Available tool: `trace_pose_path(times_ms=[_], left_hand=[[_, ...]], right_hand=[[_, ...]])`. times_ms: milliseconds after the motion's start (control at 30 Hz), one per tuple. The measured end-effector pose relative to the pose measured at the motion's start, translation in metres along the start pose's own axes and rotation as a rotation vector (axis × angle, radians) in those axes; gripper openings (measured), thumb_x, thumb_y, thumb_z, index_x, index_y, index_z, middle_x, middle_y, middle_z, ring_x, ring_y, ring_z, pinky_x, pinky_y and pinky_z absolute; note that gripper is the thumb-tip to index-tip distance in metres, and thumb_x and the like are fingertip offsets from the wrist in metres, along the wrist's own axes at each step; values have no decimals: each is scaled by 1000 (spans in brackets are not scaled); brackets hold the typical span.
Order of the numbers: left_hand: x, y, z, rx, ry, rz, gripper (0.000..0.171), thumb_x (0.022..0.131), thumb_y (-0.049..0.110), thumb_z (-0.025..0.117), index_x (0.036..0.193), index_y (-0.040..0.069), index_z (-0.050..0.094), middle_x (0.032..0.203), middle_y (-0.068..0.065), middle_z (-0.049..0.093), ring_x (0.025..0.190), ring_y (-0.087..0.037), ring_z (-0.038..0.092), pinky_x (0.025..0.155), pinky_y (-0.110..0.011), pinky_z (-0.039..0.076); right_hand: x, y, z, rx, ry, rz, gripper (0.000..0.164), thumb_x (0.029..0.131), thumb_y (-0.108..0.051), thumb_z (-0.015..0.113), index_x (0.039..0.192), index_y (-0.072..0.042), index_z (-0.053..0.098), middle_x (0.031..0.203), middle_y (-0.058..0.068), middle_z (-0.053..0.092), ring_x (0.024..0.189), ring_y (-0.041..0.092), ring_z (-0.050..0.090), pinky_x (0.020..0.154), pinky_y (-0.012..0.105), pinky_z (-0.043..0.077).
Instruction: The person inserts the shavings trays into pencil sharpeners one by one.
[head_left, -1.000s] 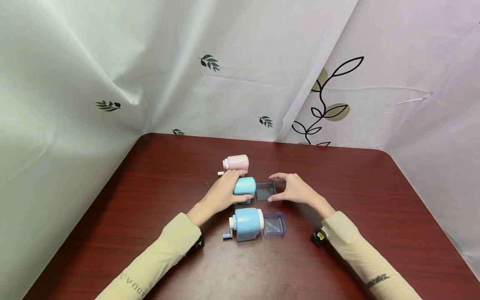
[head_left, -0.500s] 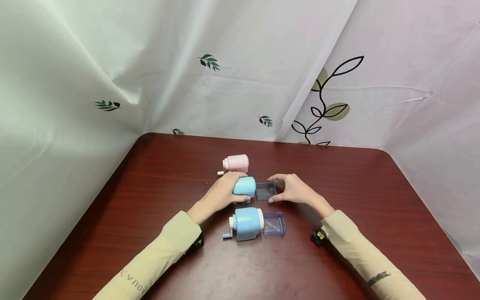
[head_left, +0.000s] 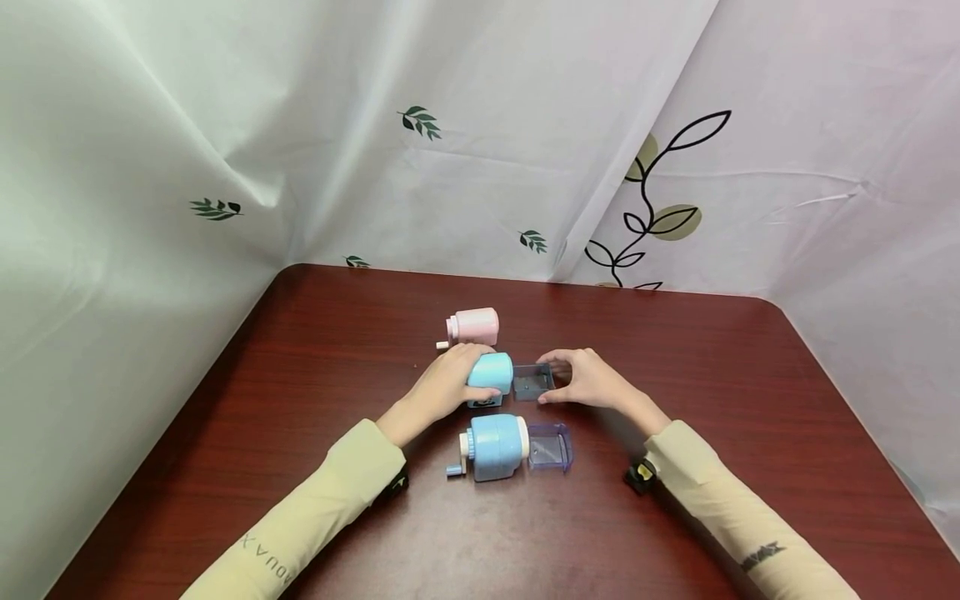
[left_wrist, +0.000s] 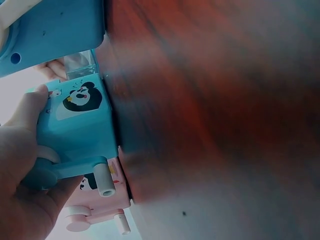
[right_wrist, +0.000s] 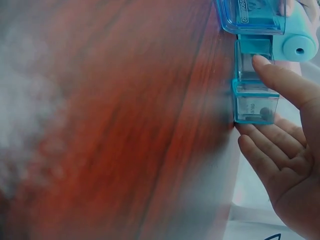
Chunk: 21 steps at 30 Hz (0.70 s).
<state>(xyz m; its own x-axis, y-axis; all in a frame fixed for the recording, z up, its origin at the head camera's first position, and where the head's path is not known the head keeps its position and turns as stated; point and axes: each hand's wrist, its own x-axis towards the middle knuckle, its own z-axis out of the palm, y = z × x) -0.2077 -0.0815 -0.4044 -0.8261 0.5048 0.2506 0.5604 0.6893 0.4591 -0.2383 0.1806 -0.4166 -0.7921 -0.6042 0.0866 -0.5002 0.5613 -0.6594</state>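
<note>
My left hand grips a turquoise crank pencil sharpener, thumb on its near side and fingers over its far side. A panda picture marks its side in the left wrist view. At its right end lies a clear, smoky drawer, out of the body and on the table. My right hand holds this drawer between thumb and fingers, thumb at the near side, fingers at the far side. Contact at the thumb tip is hard to make out.
A blue crank sharpener stands nearer the body, its purple-tinted clear drawer out at its right. Behind the turquoise one is a pink sharpener, partly covered by the left hand. All stand on a dark red-brown table before white curtains.
Both hands stay nearly in place. The right thumb and fingers are slightly closer in around the drawer; the sharpeners have not visibly moved.
</note>
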Motion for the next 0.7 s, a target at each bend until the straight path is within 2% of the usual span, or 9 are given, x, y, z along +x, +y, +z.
trace_pose_path(times_ms=[233, 700], left_hand=[[1, 1, 1, 4, -3, 0, 56, 76, 37, 72, 118, 7, 52, 113, -8, 57, 98, -19, 48, 85, -39, 43], [2, 1, 2, 29, -5, 3, 56, 77, 37, 71, 118, 6, 51, 114, -8, 57, 98, -19, 49, 85, -38, 43]], right_hand=[[-2, -2, 2, -19, 7, -12, 45, 68, -28, 79, 104, -8, 61, 90, 2, 67, 88, 7, 61, 79, 31, 50], [5, -5, 6, -42, 9, -37, 42, 68, -32, 79, 100, -11, 62, 88, -2, 67, 86, 3, 61, 78, 30, 51]])
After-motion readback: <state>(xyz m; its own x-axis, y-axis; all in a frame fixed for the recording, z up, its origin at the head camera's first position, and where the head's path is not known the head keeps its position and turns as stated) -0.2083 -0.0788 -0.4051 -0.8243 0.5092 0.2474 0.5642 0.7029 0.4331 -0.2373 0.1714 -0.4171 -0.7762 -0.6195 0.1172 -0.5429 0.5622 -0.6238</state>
